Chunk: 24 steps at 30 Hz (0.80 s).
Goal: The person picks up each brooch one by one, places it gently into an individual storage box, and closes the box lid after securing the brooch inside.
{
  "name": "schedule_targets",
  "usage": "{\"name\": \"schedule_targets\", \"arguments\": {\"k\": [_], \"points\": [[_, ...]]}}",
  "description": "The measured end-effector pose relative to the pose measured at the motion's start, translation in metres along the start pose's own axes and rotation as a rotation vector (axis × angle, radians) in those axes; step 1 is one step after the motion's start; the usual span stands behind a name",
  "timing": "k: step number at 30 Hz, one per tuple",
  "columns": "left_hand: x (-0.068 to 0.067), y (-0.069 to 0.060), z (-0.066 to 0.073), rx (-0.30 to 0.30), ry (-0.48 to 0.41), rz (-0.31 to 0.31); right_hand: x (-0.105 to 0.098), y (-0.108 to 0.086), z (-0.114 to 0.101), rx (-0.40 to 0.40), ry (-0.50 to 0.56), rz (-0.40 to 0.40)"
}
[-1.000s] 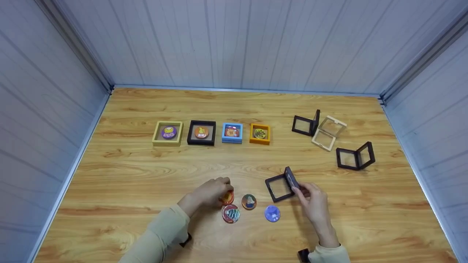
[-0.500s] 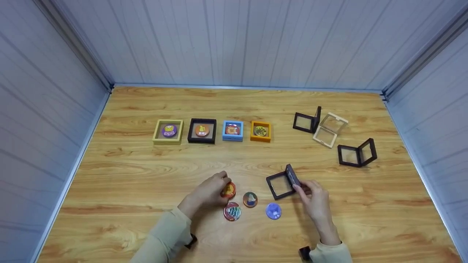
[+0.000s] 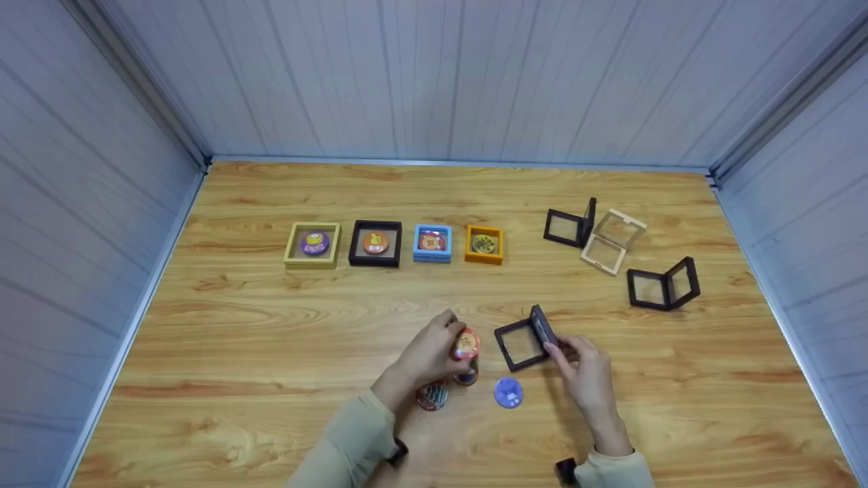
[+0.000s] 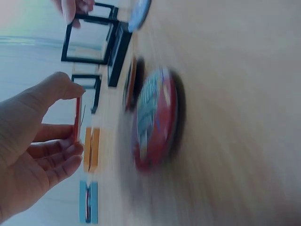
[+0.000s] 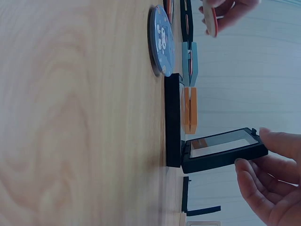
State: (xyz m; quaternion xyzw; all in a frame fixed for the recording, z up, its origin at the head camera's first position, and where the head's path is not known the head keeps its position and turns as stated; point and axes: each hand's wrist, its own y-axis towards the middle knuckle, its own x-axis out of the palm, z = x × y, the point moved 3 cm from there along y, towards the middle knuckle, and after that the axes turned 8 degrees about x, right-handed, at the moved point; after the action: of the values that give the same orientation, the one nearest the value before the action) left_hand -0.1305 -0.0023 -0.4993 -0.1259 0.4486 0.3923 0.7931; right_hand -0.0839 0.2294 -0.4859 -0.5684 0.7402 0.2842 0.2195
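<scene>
My left hand (image 3: 429, 351) pinches a round red-rimmed badge (image 3: 466, 343) by its edge, lifted above the table. In the left wrist view that badge (image 4: 77, 120) shows edge-on between thumb and fingers. My right hand (image 3: 587, 375) grips the raised lid of an open black display frame (image 3: 503, 347), whose base lies flat on the table. A green-and-brown badge (image 3: 466, 377) is partly hidden beneath the left hand. Beside it lies a red badge with a striped tree picture (image 3: 432, 396). A purple-blue badge (image 3: 508, 392) rests in front of the black frame.
Along the back stand closed frames holding badges: beige (image 3: 312, 263), black (image 3: 375, 263), blue (image 3: 432, 257) and orange (image 3: 483, 259). At the right lie open frames: two black (image 3: 561, 240), (image 3: 647, 305) and a cream one (image 3: 603, 268). White panel walls border the table.
My left hand has picked the red-rimmed badge up off the table and carried it rightward, toward the black frame. The right hand keeps its grip on the lid.
</scene>
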Motion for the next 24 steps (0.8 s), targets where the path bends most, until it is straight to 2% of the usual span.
{"name": "schedule_targets", "arguments": {"k": [5,11,15,24], "points": [[0.011,0.012,0.012,0.039,-0.017,0.075,0.000,0.000,0.000,-0.010,-0.005,0.010],[0.024,0.027,0.023,0.029,-0.033,0.089,0.000,0.000,0.000,-0.020,-0.004,0.020],[0.033,0.037,0.028,0.037,-0.005,0.105,-0.001,0.000,0.001,-0.017,-0.008,0.026],[0.047,0.055,0.037,-0.012,0.102,0.008,0.000,0.000,0.000,-0.024,-0.005,0.029]]}}
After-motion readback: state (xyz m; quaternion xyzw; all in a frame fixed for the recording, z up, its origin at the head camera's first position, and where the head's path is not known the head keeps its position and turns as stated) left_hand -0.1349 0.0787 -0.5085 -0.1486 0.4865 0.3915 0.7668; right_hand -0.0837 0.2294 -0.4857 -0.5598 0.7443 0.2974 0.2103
